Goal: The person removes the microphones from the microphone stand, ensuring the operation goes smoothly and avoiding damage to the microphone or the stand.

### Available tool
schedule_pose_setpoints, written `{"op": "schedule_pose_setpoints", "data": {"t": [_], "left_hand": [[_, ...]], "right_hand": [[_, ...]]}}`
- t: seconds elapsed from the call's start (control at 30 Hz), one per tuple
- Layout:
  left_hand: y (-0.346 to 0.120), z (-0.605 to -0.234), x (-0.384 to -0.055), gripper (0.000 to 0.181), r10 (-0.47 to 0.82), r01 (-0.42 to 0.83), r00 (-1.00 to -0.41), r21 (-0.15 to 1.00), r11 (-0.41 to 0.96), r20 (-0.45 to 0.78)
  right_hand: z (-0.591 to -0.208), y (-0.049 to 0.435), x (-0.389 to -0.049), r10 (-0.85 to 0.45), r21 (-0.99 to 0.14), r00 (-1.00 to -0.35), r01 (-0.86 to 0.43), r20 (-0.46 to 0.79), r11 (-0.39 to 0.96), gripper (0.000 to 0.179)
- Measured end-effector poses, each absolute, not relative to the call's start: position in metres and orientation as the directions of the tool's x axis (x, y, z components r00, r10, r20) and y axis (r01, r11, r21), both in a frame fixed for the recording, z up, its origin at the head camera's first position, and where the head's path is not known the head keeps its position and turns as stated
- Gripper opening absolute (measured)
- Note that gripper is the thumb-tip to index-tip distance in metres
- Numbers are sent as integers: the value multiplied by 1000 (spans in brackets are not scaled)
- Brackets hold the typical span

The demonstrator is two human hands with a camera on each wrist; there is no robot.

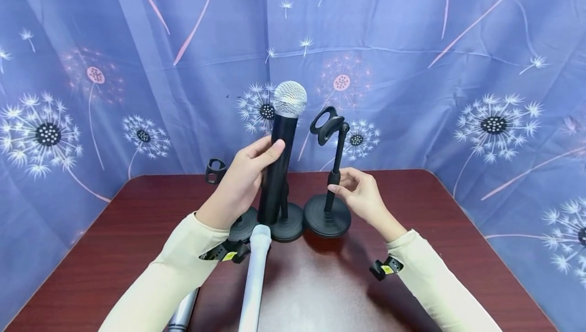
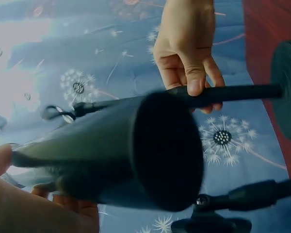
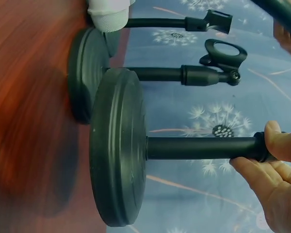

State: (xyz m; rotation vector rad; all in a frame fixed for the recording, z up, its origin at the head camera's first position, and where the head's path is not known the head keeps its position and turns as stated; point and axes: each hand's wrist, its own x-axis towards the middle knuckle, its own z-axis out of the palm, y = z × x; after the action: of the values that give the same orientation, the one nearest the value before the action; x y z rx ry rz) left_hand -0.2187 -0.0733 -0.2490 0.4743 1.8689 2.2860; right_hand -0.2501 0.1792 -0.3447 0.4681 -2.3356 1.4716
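My left hand (image 1: 244, 174) grips a black microphone (image 1: 279, 154) by its body, its silver mesh head pointing up. In the left wrist view, the round lower end of the microphone (image 2: 167, 153) is close to the camera. My right hand (image 1: 361, 194) pinches the collar of a black desktop microphone stand (image 1: 339, 156) between thumb and fingers. That stand's round base (image 3: 119, 148) shows large in the right wrist view. Its tilted clip (image 1: 327, 124) holds nothing and is just right of the microphone.
Two more black stands are left of the held one: one base (image 1: 288, 228) beside it, another (image 1: 242, 226) partly behind my left wrist. A white microphone (image 1: 255, 276) extends toward the near edge. A silver microphone (image 1: 183, 311) is partly hidden by my left sleeve. A curtain (image 1: 389, 67) hangs behind the table.
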Motion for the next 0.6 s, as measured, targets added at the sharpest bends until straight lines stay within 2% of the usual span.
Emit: {"op": "schedule_pose_setpoints", "data": {"t": [0.2,0.6], "left_hand": [[-80,-260,-209,35,292,161,-942,986,-35,164],[-87,-290,-195,35,322,88,-946,989,121,44]], "right_hand": [[-337,177,-243,-87,-780,-886,-444,455,441,21],[-364,188,-263,-64,-806,-900,-417,432,419,24]]}}
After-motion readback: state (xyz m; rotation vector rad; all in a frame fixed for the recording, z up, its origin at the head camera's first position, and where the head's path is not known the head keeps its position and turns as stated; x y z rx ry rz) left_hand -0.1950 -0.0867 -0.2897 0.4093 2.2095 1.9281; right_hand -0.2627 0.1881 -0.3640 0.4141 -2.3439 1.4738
